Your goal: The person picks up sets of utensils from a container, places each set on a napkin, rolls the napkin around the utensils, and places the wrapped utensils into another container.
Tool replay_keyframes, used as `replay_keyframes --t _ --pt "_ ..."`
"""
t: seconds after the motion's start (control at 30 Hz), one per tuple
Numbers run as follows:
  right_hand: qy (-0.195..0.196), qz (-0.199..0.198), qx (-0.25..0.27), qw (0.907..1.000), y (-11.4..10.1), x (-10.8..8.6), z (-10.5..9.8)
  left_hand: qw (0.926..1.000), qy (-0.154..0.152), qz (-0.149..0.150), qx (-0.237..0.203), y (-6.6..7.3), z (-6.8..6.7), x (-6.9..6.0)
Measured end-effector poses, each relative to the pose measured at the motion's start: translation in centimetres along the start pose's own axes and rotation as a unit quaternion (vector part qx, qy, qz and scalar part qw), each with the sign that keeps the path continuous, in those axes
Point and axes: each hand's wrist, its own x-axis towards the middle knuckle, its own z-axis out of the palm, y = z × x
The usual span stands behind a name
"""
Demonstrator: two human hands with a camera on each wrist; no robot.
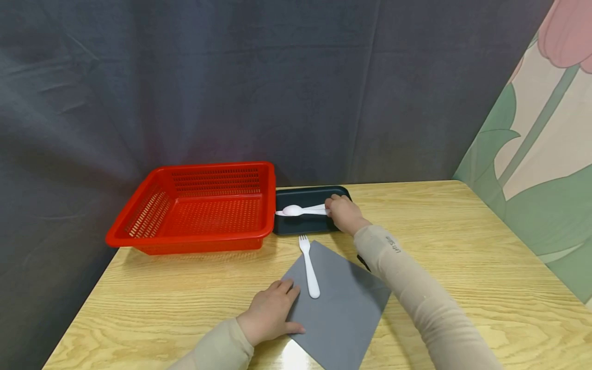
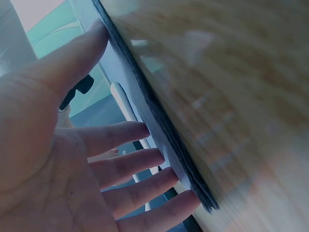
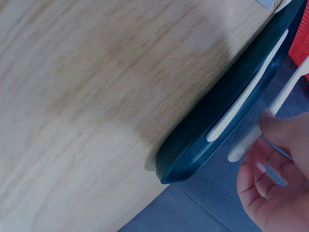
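Observation:
My right hand (image 1: 344,213) is over the right end of the dark tray (image 1: 311,224), pinching the handle of a white spoon (image 1: 293,210). In the right wrist view the spoon handle (image 3: 244,143) is between thumb and fingers of my right hand (image 3: 280,174), above the tray, where another white utensil (image 3: 248,89) lies. My left hand (image 1: 270,314) touches the left edge of a grey folded cloth (image 1: 342,308), fingers spread. A white fork (image 1: 309,267) lies on that cloth, its tines past the far corner. In the left wrist view, fingertips of my left hand (image 2: 111,164) meet the layered cloth edge (image 2: 161,126).
A red perforated basket (image 1: 217,238) stands at the left, beside the tray. Behind the wooden table (image 1: 439,231) hangs a dark curtain (image 1: 259,92). At the right is a flower-patterned cloth (image 1: 550,180).

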Motion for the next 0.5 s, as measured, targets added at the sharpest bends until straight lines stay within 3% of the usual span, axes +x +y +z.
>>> replay_keyframes --t 0.5 --pt "-0.003 0.006 -0.005 1.0 -0.1 -0.27 -0.41 1.0 0.003 0.001 0.001 0.0 0.0 -0.06"
